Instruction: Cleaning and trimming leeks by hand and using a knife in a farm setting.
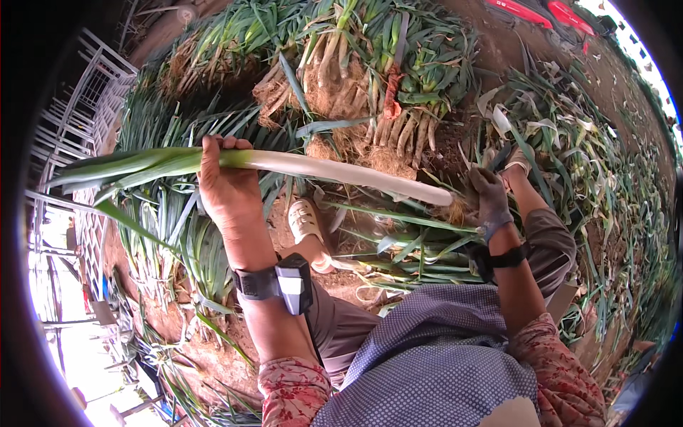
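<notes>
My bare left hand point(229, 184) grips a long leek point(331, 169) where its green leaves meet the white shaft. The leaves point left and the smooth white stem runs right, to a root end near my right hand. My right hand point(484, 197), in a dark glove, is beside brown roots point(457, 209); whether its fingers hold them I cannot tell. Beyond the stem lie bundles of unpeeled leeks point(331, 69) with soil-stained roots, one bearing a reddish tie point(393, 93).
Upright leek bundles point(160, 240) stand at the left, near a metal rack point(101, 96). Loose leaves point(603, 176) cover the ground at the right. More leeks point(416, 256) lie between my feet. Red objects point(520, 12) lie at the far right.
</notes>
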### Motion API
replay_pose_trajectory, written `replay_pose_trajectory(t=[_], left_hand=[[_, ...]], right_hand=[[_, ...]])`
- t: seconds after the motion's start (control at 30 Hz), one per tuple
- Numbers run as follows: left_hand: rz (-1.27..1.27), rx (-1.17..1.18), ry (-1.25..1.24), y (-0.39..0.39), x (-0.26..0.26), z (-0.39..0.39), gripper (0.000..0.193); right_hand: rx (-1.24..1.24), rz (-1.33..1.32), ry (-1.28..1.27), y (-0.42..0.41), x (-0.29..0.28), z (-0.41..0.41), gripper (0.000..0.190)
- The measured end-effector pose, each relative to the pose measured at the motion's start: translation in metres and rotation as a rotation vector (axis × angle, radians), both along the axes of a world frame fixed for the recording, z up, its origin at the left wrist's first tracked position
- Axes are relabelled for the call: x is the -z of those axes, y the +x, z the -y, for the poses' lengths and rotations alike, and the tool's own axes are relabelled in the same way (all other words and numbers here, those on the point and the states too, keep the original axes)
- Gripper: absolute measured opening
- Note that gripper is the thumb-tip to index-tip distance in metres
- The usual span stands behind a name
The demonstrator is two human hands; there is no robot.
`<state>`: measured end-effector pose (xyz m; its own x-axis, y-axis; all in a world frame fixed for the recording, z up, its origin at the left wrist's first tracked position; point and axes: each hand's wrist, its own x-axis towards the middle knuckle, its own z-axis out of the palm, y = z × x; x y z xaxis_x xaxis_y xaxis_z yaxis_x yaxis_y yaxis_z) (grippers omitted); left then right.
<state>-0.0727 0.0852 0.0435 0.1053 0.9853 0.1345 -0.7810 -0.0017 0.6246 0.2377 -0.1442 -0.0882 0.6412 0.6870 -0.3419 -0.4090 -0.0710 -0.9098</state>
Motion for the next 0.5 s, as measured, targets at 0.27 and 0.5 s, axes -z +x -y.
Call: replay_pose_trajectory(t=[0.27,0.5], left_hand=[[0.035,-0.056,0.001,0.008,0.008,0.002,0.013],[0.001,-0.062,-0.056,0.019,0.010,0.010,0.015]], right_hand=[[-0.632,0.309,-0.183,-0.061,0.013,-0.024,0.064],[-0.651,-0.289,0.677,-0.119,0.023,-0.093,0.035]])
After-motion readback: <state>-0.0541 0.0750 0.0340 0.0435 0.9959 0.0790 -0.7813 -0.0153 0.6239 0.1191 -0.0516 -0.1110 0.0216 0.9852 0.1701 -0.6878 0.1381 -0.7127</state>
